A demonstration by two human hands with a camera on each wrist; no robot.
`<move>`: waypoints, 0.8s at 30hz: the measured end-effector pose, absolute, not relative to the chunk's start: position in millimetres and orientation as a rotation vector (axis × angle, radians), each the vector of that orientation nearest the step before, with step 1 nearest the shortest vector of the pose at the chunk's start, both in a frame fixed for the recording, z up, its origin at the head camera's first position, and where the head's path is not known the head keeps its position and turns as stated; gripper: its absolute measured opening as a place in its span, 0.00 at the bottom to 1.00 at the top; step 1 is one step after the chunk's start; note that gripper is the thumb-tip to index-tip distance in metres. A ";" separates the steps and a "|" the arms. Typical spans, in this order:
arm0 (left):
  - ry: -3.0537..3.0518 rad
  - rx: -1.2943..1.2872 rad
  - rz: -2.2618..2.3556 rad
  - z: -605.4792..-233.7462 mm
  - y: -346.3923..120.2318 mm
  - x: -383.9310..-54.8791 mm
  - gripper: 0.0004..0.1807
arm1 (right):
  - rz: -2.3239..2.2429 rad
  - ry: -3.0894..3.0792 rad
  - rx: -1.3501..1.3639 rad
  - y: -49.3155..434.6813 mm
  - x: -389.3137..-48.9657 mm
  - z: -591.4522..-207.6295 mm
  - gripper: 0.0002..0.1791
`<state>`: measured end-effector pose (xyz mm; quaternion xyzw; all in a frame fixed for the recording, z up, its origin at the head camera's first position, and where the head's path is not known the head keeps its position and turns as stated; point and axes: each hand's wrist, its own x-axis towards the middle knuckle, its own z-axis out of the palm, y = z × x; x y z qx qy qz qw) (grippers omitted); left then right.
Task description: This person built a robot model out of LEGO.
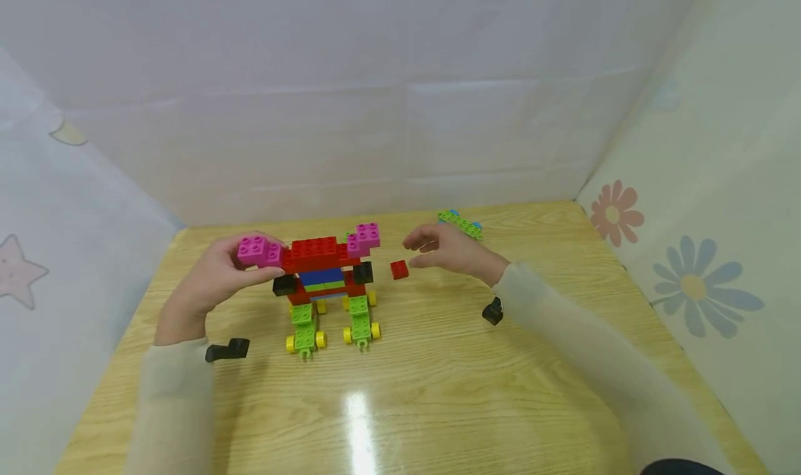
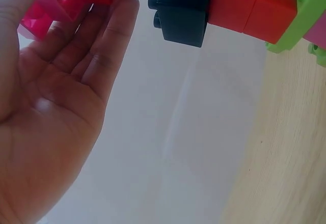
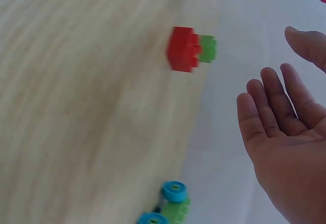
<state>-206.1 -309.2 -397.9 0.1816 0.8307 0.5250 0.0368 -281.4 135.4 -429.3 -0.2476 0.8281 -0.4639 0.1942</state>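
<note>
A four-legged toy brick model point(image 1: 315, 254) stands on the table, red on top, with pink bricks point(image 1: 252, 250) at both upper ends and green wheeled bases point(image 1: 304, 332) with yellow wheels underneath. My left hand point(image 1: 209, 280) holds its left pink end, thumb in front and fingers behind. In the left wrist view a black brick point(image 2: 183, 12) juts out beside the fingers. A loose red brick point(image 1: 399, 270) lies on the table right of the model. Near it hovers my right hand point(image 1: 453, 251), fingers slightly bent and apart, with nothing in them.
A green base with blue wheels point(image 1: 461, 224) lies at the back, behind my right hand. In the right wrist view, a green brick point(image 3: 207, 49) shows past the red one. White sheets point(image 1: 400, 148) rise behind the wooden table point(image 1: 438, 391) and at its sides.
</note>
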 end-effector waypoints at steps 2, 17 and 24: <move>2.562 0.547 1.606 -398.0 -310.8 -206.6 0.21 | -1.290 2.323 -0.696 131.3 -285.0 -442.4 0.26; 2.598 0.499 1.576 -397.7 -315.6 -205.7 0.18 | -1.210 2.419 -0.567 113.0 -296.8 -488.3 0.29; 2.599 0.516 1.567 -398.7 -316.1 -206.3 0.18 | -1.152 2.457 -0.561 112.1 -299.1 -491.9 0.27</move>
